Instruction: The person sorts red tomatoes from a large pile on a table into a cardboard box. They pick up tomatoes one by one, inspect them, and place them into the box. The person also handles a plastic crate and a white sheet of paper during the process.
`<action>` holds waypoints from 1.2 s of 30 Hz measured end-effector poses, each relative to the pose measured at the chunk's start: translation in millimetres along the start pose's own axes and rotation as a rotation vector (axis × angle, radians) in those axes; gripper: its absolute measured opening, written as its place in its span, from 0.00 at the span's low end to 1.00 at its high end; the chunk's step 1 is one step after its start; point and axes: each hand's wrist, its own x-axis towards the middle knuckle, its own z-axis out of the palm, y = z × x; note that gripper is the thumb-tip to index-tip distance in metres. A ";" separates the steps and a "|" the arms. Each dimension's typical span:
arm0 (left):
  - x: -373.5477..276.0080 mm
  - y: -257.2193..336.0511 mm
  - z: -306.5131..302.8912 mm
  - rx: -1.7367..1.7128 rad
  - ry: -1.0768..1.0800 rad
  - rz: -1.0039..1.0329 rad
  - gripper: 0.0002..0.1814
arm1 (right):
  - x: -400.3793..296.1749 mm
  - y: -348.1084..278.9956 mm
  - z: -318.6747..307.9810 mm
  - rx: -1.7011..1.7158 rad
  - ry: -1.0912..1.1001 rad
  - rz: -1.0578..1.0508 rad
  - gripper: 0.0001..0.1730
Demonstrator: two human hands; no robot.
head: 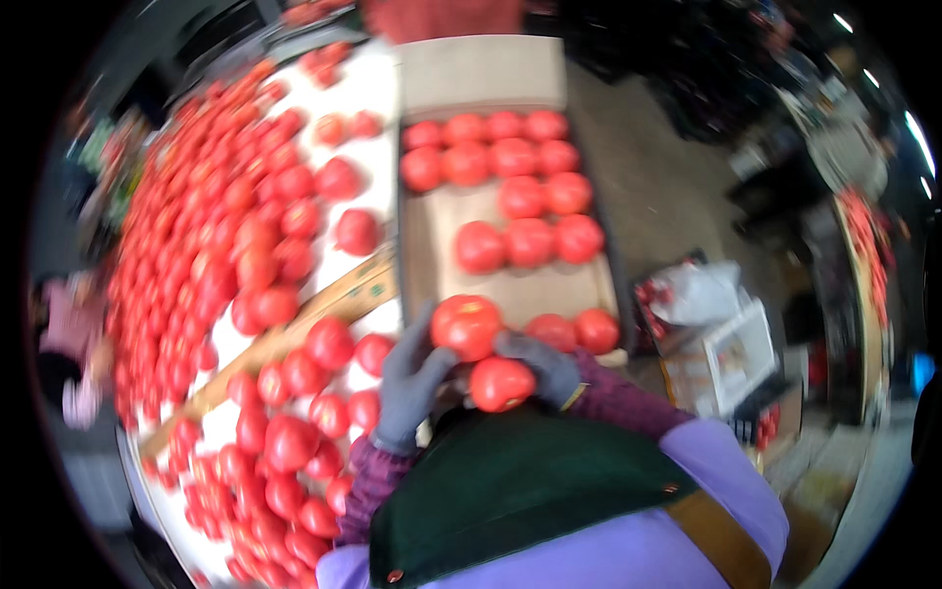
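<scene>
My left hand (410,389), in a grey glove, has its fingers around a large red tomato (466,324) over the near end of a cardboard box. Just below that fruit, a second tomato (502,385) rests against my right hand (548,370), also gloved in grey. The right fingertips also reach the upper tomato's edge. Inside the box (434,221), rows of tomatoes (489,158) fill the far end, and more sit along the right side. Two tomatoes (567,331) lie in its near right corner, partly behind my right hand.
Left of the box, a white table (375,81) carries a big heap of tomatoes (213,213). A cardboard strip (272,339) separates them from a nearer pile (272,471). On the right stand a white crate (739,357) and a plastic bag (695,291). People work on both sides.
</scene>
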 end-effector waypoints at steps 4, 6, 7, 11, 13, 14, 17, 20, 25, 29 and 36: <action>-6.4 2.6 12.5 0.018 -0.024 0.094 0.31 | -1.1 10.8 -26.9 0.399 -0.201 -0.068 0.40; -1.0 -3.1 23.3 -0.007 -0.027 0.128 0.28 | -4.2 2.7 -50.9 0.411 -0.258 -0.272 0.40; 2.5 -3.1 23.5 -0.025 -0.044 0.080 0.27 | -13.2 -6.6 -60.0 0.344 -0.151 -0.464 0.43; 12.9 -9.7 28.4 0.027 -0.066 0.017 0.23 | -66.5 -26.6 -111.3 0.544 -0.037 -0.786 0.46; 14.1 -15.9 26.6 0.041 -0.059 -0.011 0.22 | -85.6 -31.5 -123.8 0.516 0.150 -0.904 0.44; 14.4 -17.7 27.0 0.039 -0.064 -0.027 0.22 | -91.7 -32.6 -131.8 0.537 0.150 -0.960 0.44; 13.3 -21.9 30.7 0.061 -0.076 -0.070 0.21 | -107.5 -33.2 -143.4 0.619 0.243 -1.063 0.43; 14.4 -23.8 31.5 0.079 -0.088 -0.094 0.21 | -115.7 -32.7 -157.6 0.717 0.410 -1.128 0.40; 15.8 -25.0 32.8 0.087 -0.088 -0.102 0.21 | -129.3 -24.4 -200.5 0.787 0.507 -1.184 0.36; 13.6 -23.3 33.6 0.083 -0.073 -0.107 0.20 | -139.8 -25.4 -214.0 0.828 0.613 -1.194 0.39; 13.2 -18.1 36.4 0.091 -0.058 -0.136 0.20 | -187.1 -71.1 -249.6 0.886 0.661 -1.425 0.36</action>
